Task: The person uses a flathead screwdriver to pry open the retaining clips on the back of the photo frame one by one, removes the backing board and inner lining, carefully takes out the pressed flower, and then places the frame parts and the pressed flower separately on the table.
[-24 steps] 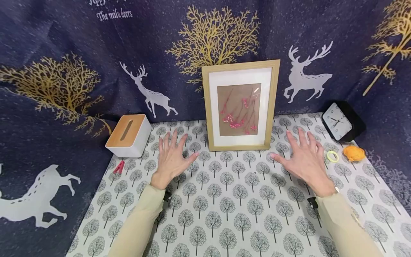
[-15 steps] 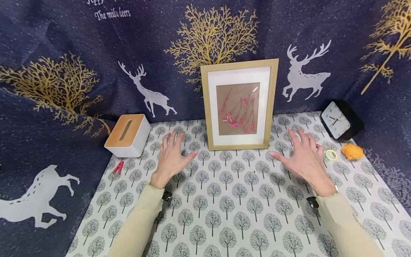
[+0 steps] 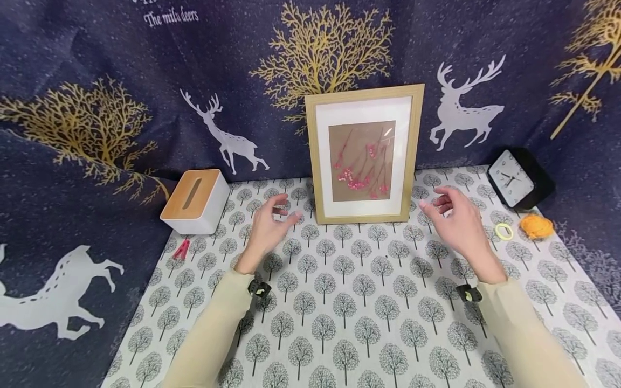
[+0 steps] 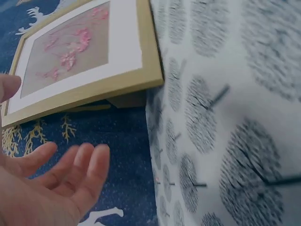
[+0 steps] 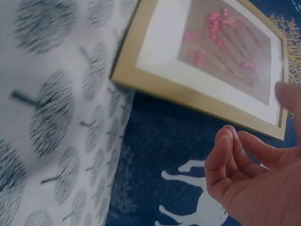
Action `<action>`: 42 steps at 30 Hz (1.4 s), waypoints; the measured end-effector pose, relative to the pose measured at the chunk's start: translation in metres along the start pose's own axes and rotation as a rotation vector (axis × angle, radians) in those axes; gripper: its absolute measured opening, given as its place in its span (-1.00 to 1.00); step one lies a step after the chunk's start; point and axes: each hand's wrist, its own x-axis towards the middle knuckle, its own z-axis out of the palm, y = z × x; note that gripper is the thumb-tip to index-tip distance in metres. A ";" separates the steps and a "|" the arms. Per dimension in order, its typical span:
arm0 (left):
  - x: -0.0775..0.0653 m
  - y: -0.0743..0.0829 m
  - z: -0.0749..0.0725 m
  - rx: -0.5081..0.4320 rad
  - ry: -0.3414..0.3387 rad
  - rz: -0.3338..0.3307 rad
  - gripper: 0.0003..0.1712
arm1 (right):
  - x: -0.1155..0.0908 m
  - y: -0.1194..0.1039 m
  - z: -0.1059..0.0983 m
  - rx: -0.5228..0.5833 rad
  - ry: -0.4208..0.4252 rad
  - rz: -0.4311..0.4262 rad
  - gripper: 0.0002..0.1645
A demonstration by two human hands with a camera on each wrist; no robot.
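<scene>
A wood-rimmed picture frame (image 3: pixel 363 159) with pink dried flowers on a brown ground stands upright at the back of the table. To its left, my left hand (image 3: pixel 267 229) is held apart from it, fingers bent loosely and thumb spread. On the other side, my right hand (image 3: pixel 458 223) has its fingers curled inward, with a gap between them and the thumb. Neither hand holds anything. In the left wrist view the left hand (image 4: pixel 61 188) faces the frame's lower corner across a gap. The right wrist view has the right hand (image 5: pixel 256 174) beside the frame, not touching it.
A white tissue box (image 3: pixel 196 202) with a wooden lid stands at the back left, a red clip (image 3: pixel 181 249) in front of it. At the right are a black clock (image 3: pixel 514 178), a yellow-green ring (image 3: pixel 504 231) and an orange bundle (image 3: pixel 536 227). A dark deer-print cloth (image 3: pixel 286 145) hangs behind.
Both hands have turned palm-inward toward the frame. Their fingers, spread out and facing down before, are now bent more. The frame stands where it was; the view has shifted slightly.
</scene>
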 end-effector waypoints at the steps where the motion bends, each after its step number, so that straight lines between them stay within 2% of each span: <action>1: 0.003 0.001 0.000 -0.039 0.003 0.004 -0.30 | 0.003 -0.002 -0.001 0.015 0.014 -0.006 -0.27; 6: 0.021 0.010 0.001 -0.221 -0.003 0.013 -0.56 | 0.020 -0.009 -0.002 0.061 0.066 0.012 -0.41; 10: 0.037 0.017 0.004 -0.334 -0.022 -0.048 -0.62 | 0.037 -0.010 -0.001 0.097 0.094 0.029 -0.46; 13: 0.048 0.021 0.007 -0.373 -0.031 -0.074 -0.62 | 0.050 -0.010 -0.002 0.103 0.103 0.021 -0.52; 20: 0.069 0.022 0.009 -0.329 -0.031 -0.017 -0.58 | 0.079 -0.007 0.001 0.146 0.063 -0.001 -0.53; 25: 0.077 0.031 0.016 -0.328 -0.053 -0.028 -0.54 | 0.088 -0.003 0.003 0.175 0.004 -0.008 -0.47; 32: 0.086 0.036 0.031 -0.343 -0.075 -0.041 -0.50 | 0.093 -0.001 0.010 0.170 -0.072 0.011 -0.45; 35: 0.090 0.036 0.036 -0.368 -0.059 -0.040 -0.53 | 0.095 0.000 0.013 0.163 -0.077 0.014 -0.48; 42: 0.094 0.037 0.040 -0.357 0.015 -0.032 -0.62 | 0.100 0.000 0.017 0.170 -0.065 -0.023 -0.54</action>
